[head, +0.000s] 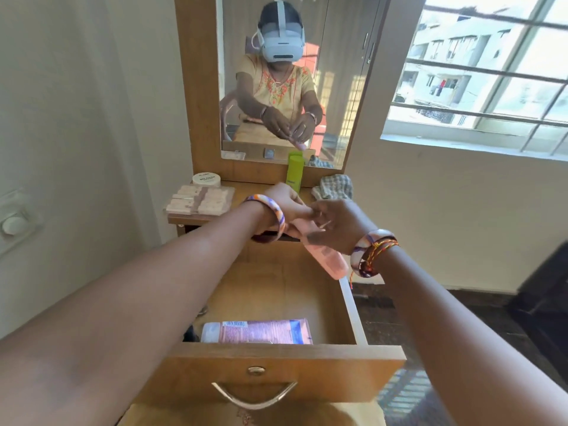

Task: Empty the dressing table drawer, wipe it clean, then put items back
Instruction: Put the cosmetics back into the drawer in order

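Pale walls (pixel 76 103) meet a dark floor (pixel 430 318); daylight pours through a barred window (pixel 491 75) beside a wood-framed mirror (pixel 282 87).

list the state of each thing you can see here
drawer: pulled open
pink tube: lying flat inside drawer
pink bottle: held over drawer, tilted
left hand: gripping bottle
right hand: gripping bottle
green bottle: upright on tabletop
checked cloth: crumpled on tabletop
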Demonstrator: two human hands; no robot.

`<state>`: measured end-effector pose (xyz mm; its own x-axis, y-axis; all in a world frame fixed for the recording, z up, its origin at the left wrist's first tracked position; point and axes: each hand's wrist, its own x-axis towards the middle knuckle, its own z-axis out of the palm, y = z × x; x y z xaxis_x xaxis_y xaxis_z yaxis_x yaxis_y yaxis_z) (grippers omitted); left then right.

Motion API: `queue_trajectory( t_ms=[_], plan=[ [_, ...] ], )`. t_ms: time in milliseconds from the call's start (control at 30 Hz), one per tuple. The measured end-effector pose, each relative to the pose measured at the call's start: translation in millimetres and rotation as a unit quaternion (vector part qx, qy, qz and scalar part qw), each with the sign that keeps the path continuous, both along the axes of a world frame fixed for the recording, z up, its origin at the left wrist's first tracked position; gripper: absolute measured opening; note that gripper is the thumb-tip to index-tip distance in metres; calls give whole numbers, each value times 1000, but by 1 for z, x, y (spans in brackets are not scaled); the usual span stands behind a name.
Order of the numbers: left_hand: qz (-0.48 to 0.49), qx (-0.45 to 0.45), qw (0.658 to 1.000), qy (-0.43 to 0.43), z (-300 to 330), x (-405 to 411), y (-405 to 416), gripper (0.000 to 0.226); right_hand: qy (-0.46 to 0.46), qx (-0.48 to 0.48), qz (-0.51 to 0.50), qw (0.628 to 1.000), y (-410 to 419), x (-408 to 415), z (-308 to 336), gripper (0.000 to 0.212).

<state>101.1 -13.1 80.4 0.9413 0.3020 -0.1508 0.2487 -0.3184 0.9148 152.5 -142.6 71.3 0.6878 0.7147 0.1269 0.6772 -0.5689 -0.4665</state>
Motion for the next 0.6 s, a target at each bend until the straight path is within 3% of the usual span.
queue_trajectory(
  t_ms=[100,233,367,500,600],
  plan=[
    [-2,2,1000,13,-21,2,-13,22,14,-18,-15,1000,-8,-4,-16,50],
    [-28,6,998,63,-52,1,-23,22,45,-37,-48,997,-12,-8,-43,47],
    [-48,35,988,141,-84,-3,-25,22,46,-165,-52,984,-2,-15,-69,52],
    [-93,96,969,207,-99,-11,-29,11,32,-271,-52,961,6,-24,-92,40],
    [-123,124,959,225,-105,-14,-29,22,12,-315,-50,948,3,-27,-97,47]
  ],
)
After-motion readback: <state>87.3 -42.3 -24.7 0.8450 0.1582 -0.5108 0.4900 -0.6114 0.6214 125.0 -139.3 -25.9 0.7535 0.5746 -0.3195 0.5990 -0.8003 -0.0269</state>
